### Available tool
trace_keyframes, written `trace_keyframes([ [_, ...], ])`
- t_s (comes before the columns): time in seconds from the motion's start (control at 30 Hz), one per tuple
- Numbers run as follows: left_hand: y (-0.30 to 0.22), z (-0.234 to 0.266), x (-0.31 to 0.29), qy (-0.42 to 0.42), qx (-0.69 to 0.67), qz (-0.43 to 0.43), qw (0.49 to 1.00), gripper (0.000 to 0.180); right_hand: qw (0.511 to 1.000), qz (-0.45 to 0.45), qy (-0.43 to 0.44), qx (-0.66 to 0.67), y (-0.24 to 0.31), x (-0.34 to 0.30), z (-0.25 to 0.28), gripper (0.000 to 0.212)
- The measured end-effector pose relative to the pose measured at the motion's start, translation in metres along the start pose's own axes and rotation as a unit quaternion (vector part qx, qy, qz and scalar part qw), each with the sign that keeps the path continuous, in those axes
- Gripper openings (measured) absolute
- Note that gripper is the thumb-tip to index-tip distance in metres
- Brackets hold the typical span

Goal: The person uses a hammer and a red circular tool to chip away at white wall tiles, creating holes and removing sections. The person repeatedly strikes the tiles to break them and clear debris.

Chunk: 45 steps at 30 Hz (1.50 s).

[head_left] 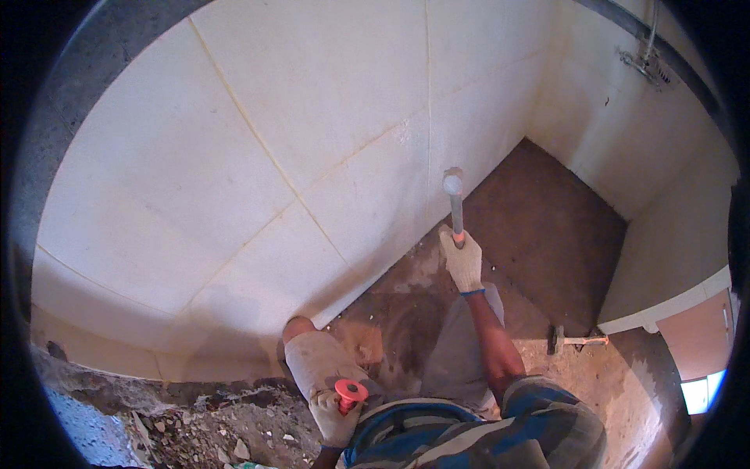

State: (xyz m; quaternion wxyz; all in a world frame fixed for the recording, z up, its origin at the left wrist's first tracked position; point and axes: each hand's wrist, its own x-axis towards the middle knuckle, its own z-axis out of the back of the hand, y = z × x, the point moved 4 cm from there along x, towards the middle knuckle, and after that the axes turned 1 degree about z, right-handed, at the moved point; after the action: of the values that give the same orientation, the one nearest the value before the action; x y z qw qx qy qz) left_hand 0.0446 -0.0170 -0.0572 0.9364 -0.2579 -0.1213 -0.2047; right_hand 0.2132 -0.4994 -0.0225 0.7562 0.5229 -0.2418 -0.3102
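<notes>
My blue-and-white striped shirt [437, 438] sits nearest in the head view. By my grey-trousered leg [322, 356], my white-gloved left hand [336, 420] grips a red, disc-topped tool [344, 388]; my white-gloved right hand [464, 263] holds a grey metal hammer [456, 205] head-up. I'd keep knuckles below the disc, hammer square to it.

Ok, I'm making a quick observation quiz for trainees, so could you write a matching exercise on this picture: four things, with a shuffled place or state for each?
Things
1. Left hand
2. Right hand
3. Rubble
4. Striped shirt

Places and states
A. Heaped at the lower left, below the pale wall
B. Gripping a hammer with its head up
C. Blue, dark and pale, at the bottom edge
D. Holding a red tool with a round collar

Pairs: 1-D, 2-B, 3-A, 4-C
</notes>
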Motion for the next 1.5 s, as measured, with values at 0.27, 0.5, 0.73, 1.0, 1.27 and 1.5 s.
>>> trace_keyframes([
  [0.27, -0.001, 0.002, -0.001, 0.013, 0.003, -0.014, 1.0, 0.063, 0.97, 0.222, -0.034, 0.094, 0.056, -0.006, 0.02, 0.008],
  [0.5, -0.004, 0.002, -0.001, -0.009, 0.012, -0.009, 1.0, 0.065, 0.94, 0.186, -0.071, 0.277, 0.022, 0.036, -0.061, 0.008],
  [0.73, 0.0, 0.005, -0.003, -0.026, 0.0, 0.004, 1.0, 0.062, 0.999, 0.022, 0.029, 0.023, 0.022, 0.032, -0.066, 0.034],
  [1.0, 0.004, 0.006, -0.004, -0.011, 0.004, -0.02, 1.0, 0.067, 0.946, 0.141, -0.04, 0.291, 0.041, 0.016, -0.032, 0.028],
  [1.27, 0.006, 0.001, -0.007, -0.009, -0.015, -0.007, 1.0, 0.065, 0.996, 0.085, 0.018, 0.002, 0.032, 0.05, -0.074, 0.041],
  [1.5, 0.004, 0.006, -0.007, -0.015, -0.01, -0.045, 0.999, 0.067, 0.997, 0.049, -0.023, -0.061, 0.011, -0.003, 0.0, 0.042],
])
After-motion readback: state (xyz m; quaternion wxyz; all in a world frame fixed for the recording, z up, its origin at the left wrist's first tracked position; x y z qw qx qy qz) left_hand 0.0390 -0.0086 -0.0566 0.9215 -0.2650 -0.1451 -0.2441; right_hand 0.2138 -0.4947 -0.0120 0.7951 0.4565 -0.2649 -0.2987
